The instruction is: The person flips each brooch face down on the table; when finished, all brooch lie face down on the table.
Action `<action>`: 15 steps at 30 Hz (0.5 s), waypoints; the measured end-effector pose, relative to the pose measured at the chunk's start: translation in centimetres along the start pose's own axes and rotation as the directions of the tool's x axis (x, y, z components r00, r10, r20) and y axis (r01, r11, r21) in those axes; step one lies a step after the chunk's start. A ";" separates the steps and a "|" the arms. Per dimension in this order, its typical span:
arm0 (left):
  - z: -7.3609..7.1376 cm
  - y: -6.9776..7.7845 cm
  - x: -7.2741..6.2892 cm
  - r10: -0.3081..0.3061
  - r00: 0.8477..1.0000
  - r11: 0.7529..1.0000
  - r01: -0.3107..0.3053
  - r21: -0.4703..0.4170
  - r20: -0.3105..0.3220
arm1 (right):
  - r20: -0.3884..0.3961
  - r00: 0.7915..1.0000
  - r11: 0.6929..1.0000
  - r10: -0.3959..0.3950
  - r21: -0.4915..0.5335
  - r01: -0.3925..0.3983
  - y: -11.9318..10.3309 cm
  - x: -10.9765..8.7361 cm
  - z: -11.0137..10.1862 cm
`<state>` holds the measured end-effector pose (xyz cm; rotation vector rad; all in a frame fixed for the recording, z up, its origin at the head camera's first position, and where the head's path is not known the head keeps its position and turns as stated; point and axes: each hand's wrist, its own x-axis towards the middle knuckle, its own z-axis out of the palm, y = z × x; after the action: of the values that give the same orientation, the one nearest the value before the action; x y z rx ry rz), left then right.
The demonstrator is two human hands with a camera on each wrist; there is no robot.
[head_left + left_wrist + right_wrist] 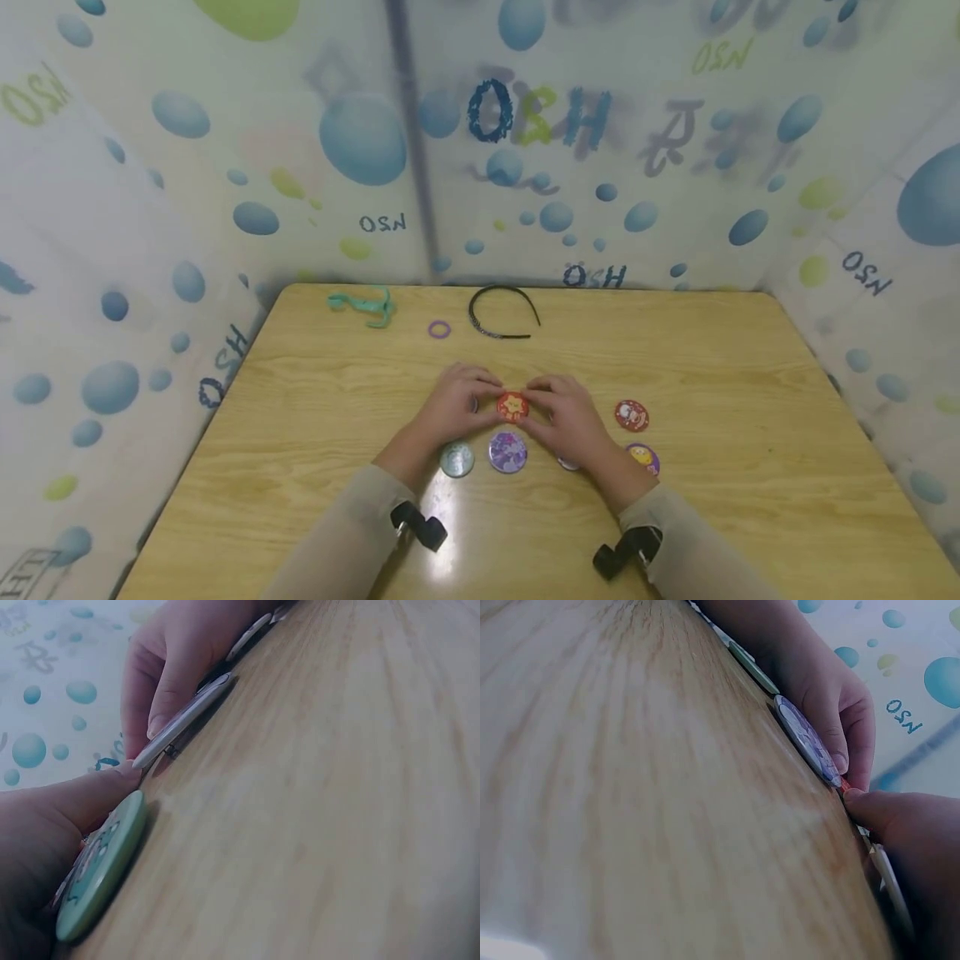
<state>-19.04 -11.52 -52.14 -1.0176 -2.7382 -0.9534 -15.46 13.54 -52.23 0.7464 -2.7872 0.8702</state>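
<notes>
In the head view a red button badge point(513, 407) with a yellow star lies between both hands. My left hand point(456, 407) pinches its left edge with thumb and fingers, and my right hand point(572, 418) pinches the right edge. Just in front of it is a purple badge point(507, 452), whose pin back shows in the left wrist view. A pale green badge point(457, 459) sits beside my left wrist. Another badge point(567, 465) is mostly hidden under my right wrist, and a pale rim point(474, 404) peeks out by the left palm.
Right of my right hand lie a dark red badge point(632, 415) and a purple-and-yellow one point(642, 457), partly covered by the forearm. Along the table's far side are a teal pronged item point(367, 307), a purple ring point(439, 337) and a black headband point(495, 335). A printed curtain wall stands behind.
</notes>
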 end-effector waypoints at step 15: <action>-0.2 0.4 -0.1 0.011 0.998 0.999 -0.014 -0.047 -0.063 | -0.023 1.000 0.997 -0.003 0.074 0.005 0.1 0.1 -0.2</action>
<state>-18.76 -11.50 -51.81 -0.9936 -2.6675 -1.0352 -15.61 13.71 -52.12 0.7473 -2.7456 0.9804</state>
